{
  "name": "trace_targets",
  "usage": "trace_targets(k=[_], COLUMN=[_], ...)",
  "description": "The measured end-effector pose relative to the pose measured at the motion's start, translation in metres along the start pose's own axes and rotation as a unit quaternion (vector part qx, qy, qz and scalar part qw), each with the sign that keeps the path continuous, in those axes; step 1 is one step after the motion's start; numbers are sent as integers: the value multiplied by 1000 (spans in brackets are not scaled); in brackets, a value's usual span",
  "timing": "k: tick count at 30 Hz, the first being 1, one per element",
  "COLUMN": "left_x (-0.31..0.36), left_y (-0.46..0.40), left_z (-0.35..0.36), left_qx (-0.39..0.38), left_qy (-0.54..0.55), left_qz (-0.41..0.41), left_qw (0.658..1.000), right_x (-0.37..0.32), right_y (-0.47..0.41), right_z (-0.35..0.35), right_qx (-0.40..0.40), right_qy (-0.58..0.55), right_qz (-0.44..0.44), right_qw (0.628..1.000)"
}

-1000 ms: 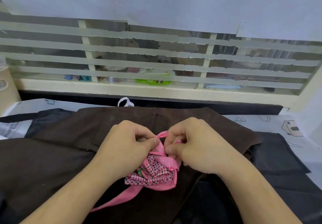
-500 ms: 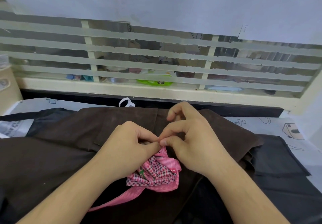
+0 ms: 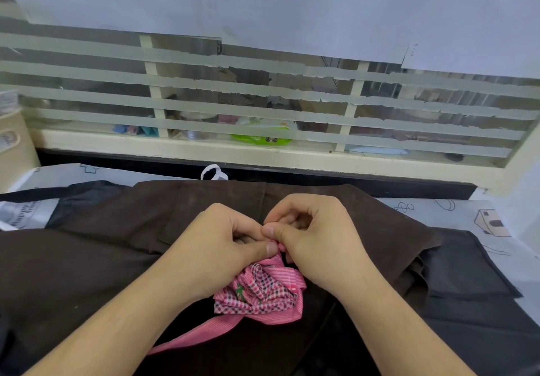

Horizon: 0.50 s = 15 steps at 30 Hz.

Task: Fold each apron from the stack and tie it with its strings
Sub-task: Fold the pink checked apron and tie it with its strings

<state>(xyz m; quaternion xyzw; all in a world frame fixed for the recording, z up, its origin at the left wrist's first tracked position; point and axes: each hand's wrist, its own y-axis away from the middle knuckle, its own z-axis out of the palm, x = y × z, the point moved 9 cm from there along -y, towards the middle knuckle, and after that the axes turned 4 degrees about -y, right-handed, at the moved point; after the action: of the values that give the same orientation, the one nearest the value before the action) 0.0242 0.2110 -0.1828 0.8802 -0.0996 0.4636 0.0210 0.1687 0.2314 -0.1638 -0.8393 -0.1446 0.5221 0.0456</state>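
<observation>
**Knot being drawn tight on the pink apron bundle**

Over the preceding second the right hand [image 3: 317, 247] lifted its fingers clear, then curled them down again, while the pink loop visible earlier above the bundle vanished between the thumbs; the tie was probably nearly closed. The left hand [image 3: 216, 247] was curled, thumb and fingers pinching the narrow pink striped strap [image 3: 198, 334] at the knot; the right hand pinched the same spot. The folded pink checked cotton apron [image 3: 260, 293] lay just near of both hands, on the dark brown apron stack [image 3: 117, 229].
</observation>
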Motion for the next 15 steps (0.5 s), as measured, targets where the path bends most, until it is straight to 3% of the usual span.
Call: trace_targets(k=[15], left_x=[6], left_y=[0], left_z=[-6], left_qx=[18], left_qy=[20], left_qz=[6], left_qw=[1000], right_x=[7], right_y=[-2], right_z=[-2], right_qx=[-60], right_qy=[-120], right_qz=[31], right_qw=[990])
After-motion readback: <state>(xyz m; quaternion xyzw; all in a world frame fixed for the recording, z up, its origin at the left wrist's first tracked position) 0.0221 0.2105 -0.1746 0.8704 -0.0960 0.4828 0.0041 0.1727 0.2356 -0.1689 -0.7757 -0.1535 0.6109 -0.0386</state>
